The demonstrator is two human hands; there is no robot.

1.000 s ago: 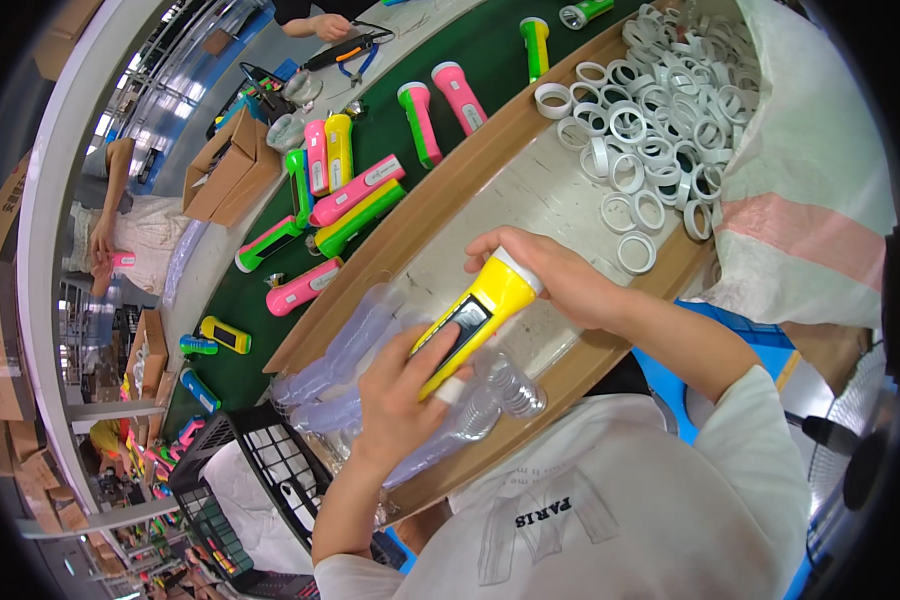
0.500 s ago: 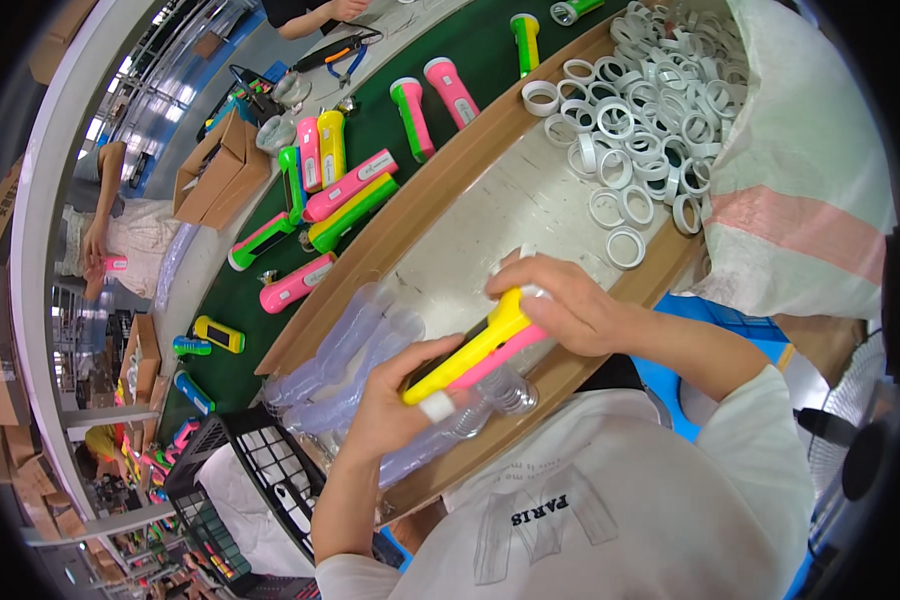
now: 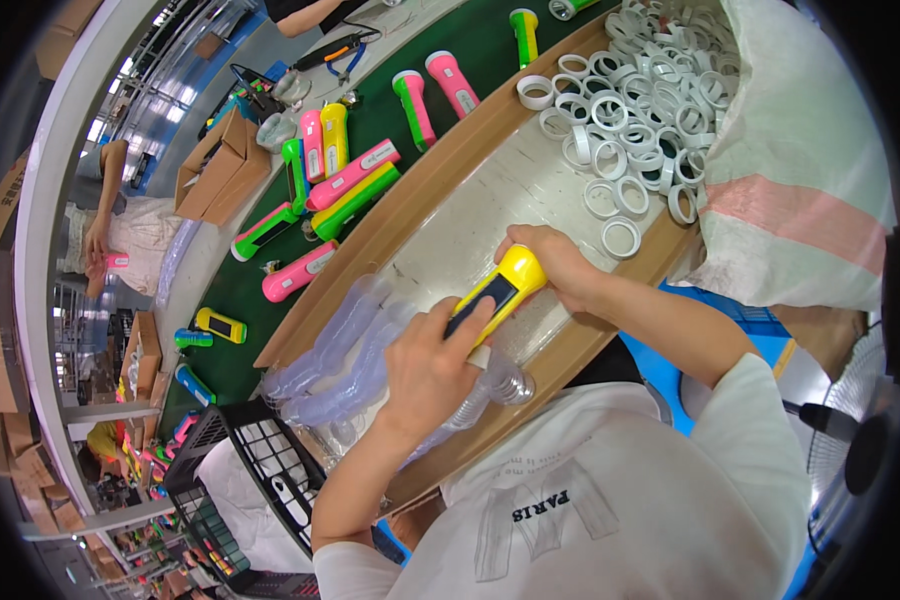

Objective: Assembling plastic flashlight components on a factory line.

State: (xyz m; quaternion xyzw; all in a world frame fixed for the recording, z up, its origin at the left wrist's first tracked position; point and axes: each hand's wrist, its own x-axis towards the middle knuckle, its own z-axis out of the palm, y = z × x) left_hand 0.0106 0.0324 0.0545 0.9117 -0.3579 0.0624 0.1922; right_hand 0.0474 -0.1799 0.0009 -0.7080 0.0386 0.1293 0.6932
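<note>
Both my hands are on a yellow flashlight [image 3: 498,296] with a dark panel along its side, held slanted above the cardboard-edged tray [image 3: 450,230]. My left hand [image 3: 432,368] is closed round its lower handle, a finger lying over the dark panel. At the wider head end, my right hand [image 3: 558,265] has its fingers wrapped round the far side, so the lens is hidden. A white band [image 3: 481,357] shows by my left fingers. Clear plastic sleeves [image 3: 345,340] lie in the tray's near left part. White rings [image 3: 635,140] are heaped at its far right.
Pink, green and yellow flashlights [image 3: 355,180] lie on the green belt [image 3: 255,335] beyond the tray. A white woven sack [image 3: 800,160] stands at the right. A black crate [image 3: 270,470] is at lower left, an open cardboard box [image 3: 220,170] beyond the belt. Another person [image 3: 120,230] is at far left.
The flashlight has turned, so its dark panel now faces up and its pink side is hidden. My left hand has shifted up and right; my right hand now wraps the head end.
</note>
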